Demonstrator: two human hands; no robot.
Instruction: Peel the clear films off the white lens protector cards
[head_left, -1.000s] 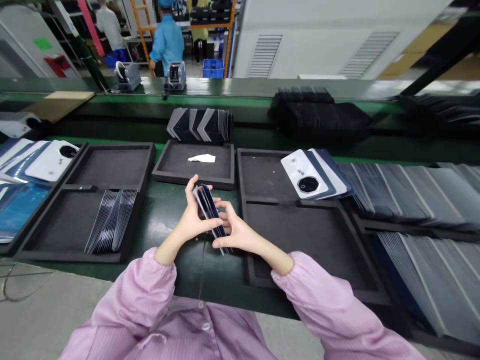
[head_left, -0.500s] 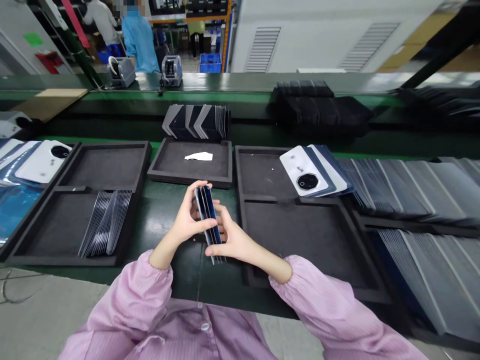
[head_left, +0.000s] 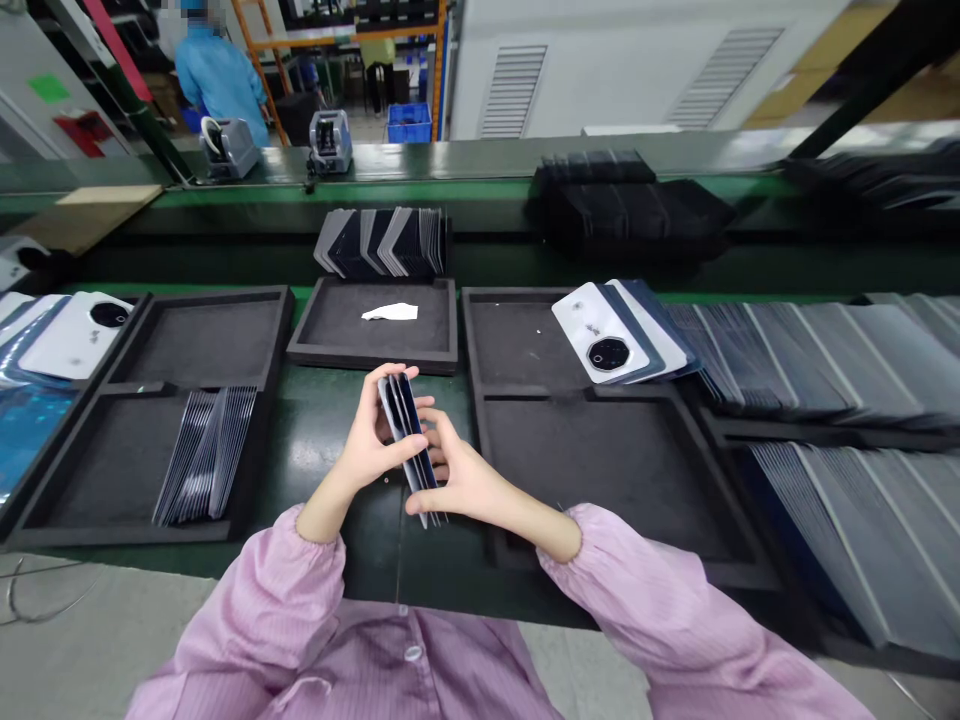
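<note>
Over the middle of the bench, a small stack of phone back panels (head_left: 409,425) is held on edge, tilted, with thin gaps between the panels. My left hand (head_left: 367,445) is closed around its upper part, thumb across the near edges. Lower down, my right hand (head_left: 463,475) grips the same stack from the right, with the thumb near its bottom end. Behind the hands, a shallow dark tray (head_left: 300,345) bears a torn white scrap (head_left: 391,312). White phone back panels (head_left: 592,325) with black camera rings lie fanned out to the right.
Left stands a two-part dark tray (head_left: 279,330) with a row of thin panels (head_left: 206,455). A larger dark tray (head_left: 585,470) lies right of my hands. Rows of panels (head_left: 795,350) fill the far right. Tape dispensers (head_left: 330,140) stand on the back ledge; a person in blue (head_left: 217,75) is beyond.
My hands keep their grip on the stack, which leans only slightly differently. The whole view has shifted a little, and the person in blue appears farther left.
</note>
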